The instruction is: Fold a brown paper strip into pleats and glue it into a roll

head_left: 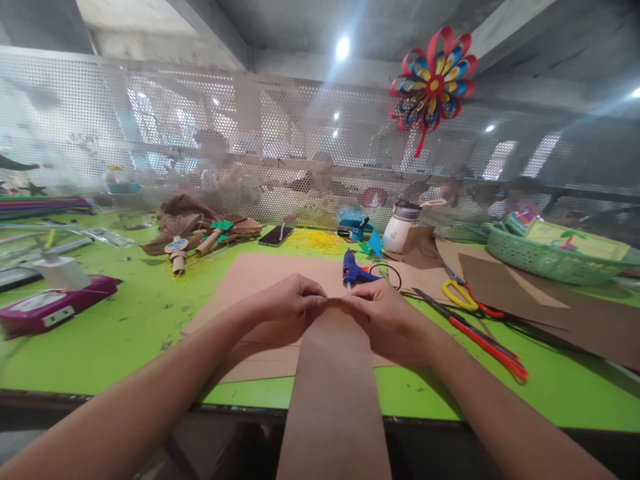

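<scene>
A long strip of brown paper (336, 400) runs from the table toward me and hangs past the front edge. Its far end is pinched between thumb and fingers by my left hand (295, 303) and my right hand (383, 310), side by side. That end looks narrowly folded or rolled under the fingertips. Beneath the hands lie larger sheets of brown paper (245, 273). Just beyond my right hand a blue glue gun (353, 268) rests on the sheets.
Right of my hands lie a red-handled cutter (480, 340), scissors with yellow handles (459, 295) and dark brown sheets (500, 287). A green basket (550, 257), a white jar (400, 230) and a phone (277, 235) stand farther back. A purple power strip (60, 307) sits at left.
</scene>
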Demonstrator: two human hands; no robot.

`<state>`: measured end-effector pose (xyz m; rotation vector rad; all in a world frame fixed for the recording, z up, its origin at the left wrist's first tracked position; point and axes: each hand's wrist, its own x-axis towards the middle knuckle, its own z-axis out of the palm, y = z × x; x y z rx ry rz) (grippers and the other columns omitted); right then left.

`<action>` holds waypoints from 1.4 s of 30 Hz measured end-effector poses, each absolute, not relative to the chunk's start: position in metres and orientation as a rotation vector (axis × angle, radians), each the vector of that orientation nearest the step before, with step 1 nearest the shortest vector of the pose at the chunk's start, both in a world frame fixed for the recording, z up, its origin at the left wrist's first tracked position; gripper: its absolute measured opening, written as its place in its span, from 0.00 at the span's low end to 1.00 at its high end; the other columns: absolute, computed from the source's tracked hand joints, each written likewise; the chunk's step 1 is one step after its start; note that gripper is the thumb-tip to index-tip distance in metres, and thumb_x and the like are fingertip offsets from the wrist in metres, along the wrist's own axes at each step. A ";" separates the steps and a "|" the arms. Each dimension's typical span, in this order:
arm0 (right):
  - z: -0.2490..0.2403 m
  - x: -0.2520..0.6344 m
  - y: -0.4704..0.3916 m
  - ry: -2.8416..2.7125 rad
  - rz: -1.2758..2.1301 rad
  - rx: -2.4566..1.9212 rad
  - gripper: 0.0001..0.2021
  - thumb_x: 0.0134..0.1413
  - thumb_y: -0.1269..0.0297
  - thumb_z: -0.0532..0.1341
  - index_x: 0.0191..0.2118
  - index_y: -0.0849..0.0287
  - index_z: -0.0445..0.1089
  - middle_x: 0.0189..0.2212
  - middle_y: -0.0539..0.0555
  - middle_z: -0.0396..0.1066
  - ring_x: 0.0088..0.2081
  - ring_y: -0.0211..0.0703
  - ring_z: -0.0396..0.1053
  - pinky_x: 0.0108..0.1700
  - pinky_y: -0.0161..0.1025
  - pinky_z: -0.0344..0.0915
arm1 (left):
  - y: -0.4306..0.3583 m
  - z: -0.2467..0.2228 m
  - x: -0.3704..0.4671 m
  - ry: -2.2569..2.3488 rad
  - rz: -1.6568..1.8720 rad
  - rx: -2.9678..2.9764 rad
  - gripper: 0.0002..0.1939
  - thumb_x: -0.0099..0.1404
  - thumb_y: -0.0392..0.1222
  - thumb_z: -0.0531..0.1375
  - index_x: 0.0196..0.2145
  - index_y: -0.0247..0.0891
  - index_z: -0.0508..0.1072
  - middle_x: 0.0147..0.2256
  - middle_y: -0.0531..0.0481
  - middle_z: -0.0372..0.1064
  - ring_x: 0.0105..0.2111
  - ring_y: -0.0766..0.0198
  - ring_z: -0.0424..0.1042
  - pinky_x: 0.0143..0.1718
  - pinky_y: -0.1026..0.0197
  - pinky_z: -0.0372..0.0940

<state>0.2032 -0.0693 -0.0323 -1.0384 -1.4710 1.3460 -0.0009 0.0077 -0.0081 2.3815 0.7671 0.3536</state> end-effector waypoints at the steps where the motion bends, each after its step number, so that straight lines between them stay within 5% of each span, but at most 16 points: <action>1: -0.032 0.203 -0.070 -1.457 1.380 -1.025 0.12 0.49 0.56 0.61 0.26 0.60 0.66 0.21 0.48 0.59 0.23 0.34 0.55 0.24 0.34 0.51 | 0.008 -0.007 -0.002 0.775 0.334 2.358 0.14 0.62 0.44 0.54 0.34 0.33 0.75 0.23 0.53 0.68 0.21 0.70 0.62 0.24 0.68 0.56; 13: -0.020 0.215 -0.054 -1.852 1.133 -1.184 0.18 0.48 0.56 0.62 0.17 0.61 0.61 0.15 0.46 0.55 0.19 0.31 0.50 0.22 0.34 0.45 | 0.001 -0.004 0.000 0.712 0.252 2.320 0.13 0.63 0.43 0.52 0.26 0.35 0.69 0.16 0.56 0.65 0.18 0.71 0.62 0.24 0.69 0.56; 19: -0.028 0.196 -0.074 -1.421 1.512 -0.978 0.12 0.47 0.55 0.63 0.29 0.61 0.68 0.21 0.47 0.61 0.22 0.33 0.56 0.24 0.33 0.52 | -0.003 -0.002 0.003 0.765 0.301 2.355 0.10 0.60 0.39 0.52 0.26 0.34 0.69 0.19 0.54 0.67 0.21 0.69 0.64 0.24 0.68 0.56; 26: -0.023 0.198 -0.077 -1.393 1.581 -0.951 0.12 0.47 0.57 0.64 0.29 0.61 0.67 0.20 0.47 0.60 0.21 0.33 0.56 0.23 0.33 0.53 | -0.006 -0.004 0.010 0.673 0.376 2.434 0.15 0.62 0.46 0.52 0.31 0.31 0.73 0.27 0.51 0.69 0.27 0.67 0.64 0.27 0.67 0.56; 42: -0.023 0.218 -0.053 -1.912 1.044 -1.125 0.16 0.51 0.55 0.60 0.21 0.61 0.63 0.16 0.46 0.57 0.20 0.32 0.54 0.23 0.33 0.49 | 0.003 -0.005 0.001 0.754 0.427 2.306 0.14 0.60 0.47 0.56 0.25 0.32 0.71 0.20 0.55 0.62 0.21 0.70 0.58 0.24 0.68 0.52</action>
